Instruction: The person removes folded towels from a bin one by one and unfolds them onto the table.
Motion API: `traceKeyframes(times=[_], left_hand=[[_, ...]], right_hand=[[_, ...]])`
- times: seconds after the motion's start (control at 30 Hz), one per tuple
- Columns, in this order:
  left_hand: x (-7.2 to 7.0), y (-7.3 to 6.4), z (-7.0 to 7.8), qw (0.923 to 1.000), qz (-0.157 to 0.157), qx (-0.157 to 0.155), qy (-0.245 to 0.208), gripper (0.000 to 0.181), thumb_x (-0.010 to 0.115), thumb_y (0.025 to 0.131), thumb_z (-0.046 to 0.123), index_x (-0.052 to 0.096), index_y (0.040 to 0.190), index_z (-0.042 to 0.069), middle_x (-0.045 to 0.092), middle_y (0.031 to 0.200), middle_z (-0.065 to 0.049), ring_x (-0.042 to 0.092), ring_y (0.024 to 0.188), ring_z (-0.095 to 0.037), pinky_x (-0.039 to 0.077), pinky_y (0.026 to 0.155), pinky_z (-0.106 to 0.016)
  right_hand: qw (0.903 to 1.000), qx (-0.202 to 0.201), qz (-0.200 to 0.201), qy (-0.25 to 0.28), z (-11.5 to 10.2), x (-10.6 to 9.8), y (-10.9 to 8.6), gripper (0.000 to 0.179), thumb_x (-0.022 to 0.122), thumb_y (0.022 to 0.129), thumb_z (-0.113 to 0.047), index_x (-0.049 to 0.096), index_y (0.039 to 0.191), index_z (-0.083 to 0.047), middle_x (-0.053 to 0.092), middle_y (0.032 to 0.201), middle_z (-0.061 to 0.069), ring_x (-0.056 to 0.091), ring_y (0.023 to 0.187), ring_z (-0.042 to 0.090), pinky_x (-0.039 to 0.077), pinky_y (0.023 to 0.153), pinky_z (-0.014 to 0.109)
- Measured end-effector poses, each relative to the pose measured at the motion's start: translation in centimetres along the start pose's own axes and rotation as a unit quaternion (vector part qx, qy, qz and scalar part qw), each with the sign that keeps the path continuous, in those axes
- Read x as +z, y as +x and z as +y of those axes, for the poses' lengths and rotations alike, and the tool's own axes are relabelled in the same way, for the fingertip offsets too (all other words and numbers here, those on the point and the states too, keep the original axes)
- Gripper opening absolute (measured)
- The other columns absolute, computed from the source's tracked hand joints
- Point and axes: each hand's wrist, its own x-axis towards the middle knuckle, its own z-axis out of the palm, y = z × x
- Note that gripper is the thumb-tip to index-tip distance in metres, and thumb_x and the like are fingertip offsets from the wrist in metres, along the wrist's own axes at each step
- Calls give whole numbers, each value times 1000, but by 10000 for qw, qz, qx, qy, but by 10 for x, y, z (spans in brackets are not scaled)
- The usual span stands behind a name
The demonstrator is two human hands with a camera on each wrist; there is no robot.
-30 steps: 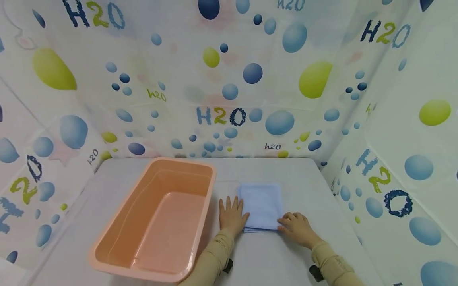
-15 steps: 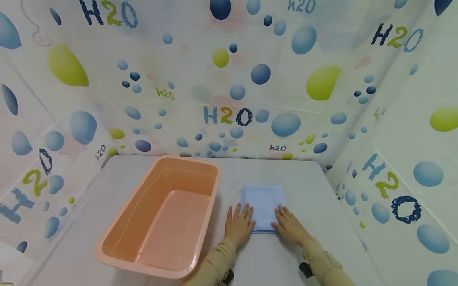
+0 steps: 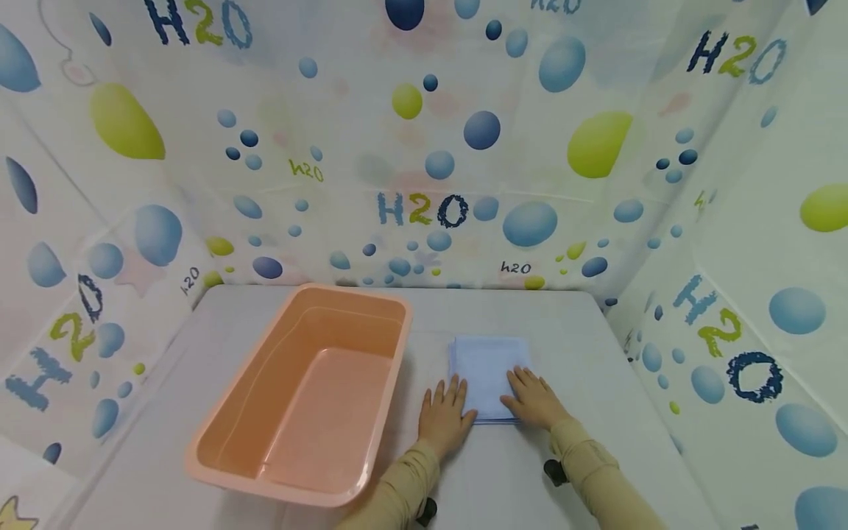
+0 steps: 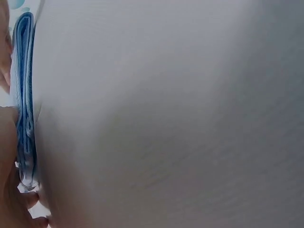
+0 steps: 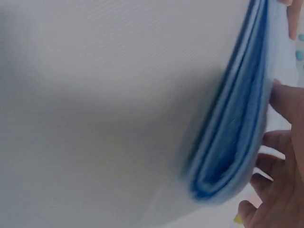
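Observation:
A light blue cloth (image 3: 489, 361), folded into a neat layered rectangle, lies on the white table. Along its lower left edge rests my left hand (image 3: 445, 421), fingers straight and spread, thumb at the near corner. My right hand (image 3: 535, 401) lies on the cloth's right side with its fingers extended. The left wrist view shows the stacked folds of the cloth (image 4: 24, 85) edge-on, with part of the left hand (image 4: 7, 156) beside them. In the right wrist view, the right hand's fingers (image 5: 270, 165) reach along the rounded fold of the cloth (image 5: 232, 123).
A large peach plastic basin (image 3: 391, 383) stands left of the cloth, close to the left forearm; its inside shows bare. White curtains (image 3: 358, 118) printed with bubbles and "H2O" surround the table (image 3: 563, 324) at the back and sides.
My right hand has moved left from the cloth's lower right edge onto its top, its fingers straightening. The left hand stays at the left edge. The head view has shifted slightly.

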Motion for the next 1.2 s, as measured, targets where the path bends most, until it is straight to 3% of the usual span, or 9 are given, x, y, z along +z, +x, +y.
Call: traceKeyframes(times=[0.13, 0.27, 0.4, 0.57, 0.7, 0.83, 0.93, 1.07, 1.2], left_hand=[[-2, -3, -5, 9997, 60, 95, -234, 59, 40, 95, 49, 38, 143, 16, 40, 148, -7, 39, 135, -30, 33, 109, -48], [-2, -8, -12, 9994, -6, 263, -222, 61, 38, 95, 50, 36, 144, 14, 40, 148, -6, 38, 136, -27, 32, 110, -45], [-1, -13, -19, 9991, -180, 356, -168, 63, 35, 96, 52, 33, 145, 13, 37, 150, -2, 35, 139, -22, 27, 113, -43], [0, -16, -27, 9979, -203, 570, -240, 64, 33, 96, 51, 32, 146, 10, 35, 151, -3, 32, 140, -21, 25, 114, -43], [2, -15, -31, 9970, 45, 737, -229, 64, 28, 98, 51, 32, 145, 9, 36, 151, -4, 32, 140, -23, 25, 113, -43], [5, -15, -30, 9965, 115, 820, -123, 64, 27, 98, 52, 34, 145, 10, 36, 151, -4, 32, 140, -22, 25, 113, -43], [6, -14, -30, 9965, -10, 830, -76, 63, 29, 97, 51, 33, 145, 9, 34, 152, -4, 31, 141, -21, 24, 113, -43], [5, -13, -30, 9971, -259, 711, 41, 64, 29, 98, 51, 27, 147, 12, 29, 154, -1, 26, 143, -18, 20, 116, -41], [4, -13, -30, 9973, -287, 643, 190, 64, 29, 97, 52, 28, 147, 13, 29, 154, 0, 26, 143, -17, 21, 116, -40]], right_hand=[[9997, 78, 213, -20, -14, -2, 17, 49, 60, 89, -26, 53, 125, 7, 51, 126, 28, 46, 120, 44, 38, 99, 57], [9996, 129, 189, 154, -32, 1, 34, 43, 62, 87, -24, 58, 121, 2, 57, 115, 20, 53, 108, 37, 45, 93, 50], [9990, -50, 37, 452, -52, 6, 51, 40, 62, 87, -24, 59, 121, -2, 60, 106, 15, 56, 99, 32, 47, 88, 47], [9981, -377, -326, 364, -71, 9, 66, 38, 59, 90, -24, 59, 125, -10, 61, 107, 17, 59, 97, 36, 50, 82, 51], [9985, -507, -198, -59, -72, 10, 78, 32, 55, 92, -30, 65, 120, -18, 61, 101, 15, 61, 89, 34, 52, 73, 47], [9992, -335, -158, 171, -65, 14, 82, 28, 54, 93, -28, 68, 114, -15, 62, 99, 14, 61, 90, 34, 51, 78, 48], [9986, -164, -198, 458, -63, 15, 82, 23, 58, 91, -23, 68, 108, -11, 62, 98, 11, 61, 91, 33, 49, 81, 48], [9992, -237, -123, 312, -63, 16, 84, 18, 57, 92, -27, 65, 101, -14, 61, 92, 7, 61, 85, 28, 49, 76, 44], [9995, -224, -19, 229, -64, 18, 89, 20, 57, 91, -33, 61, 94, -13, 60, 87, 8, 60, 81, 29, 49, 73, 44]])
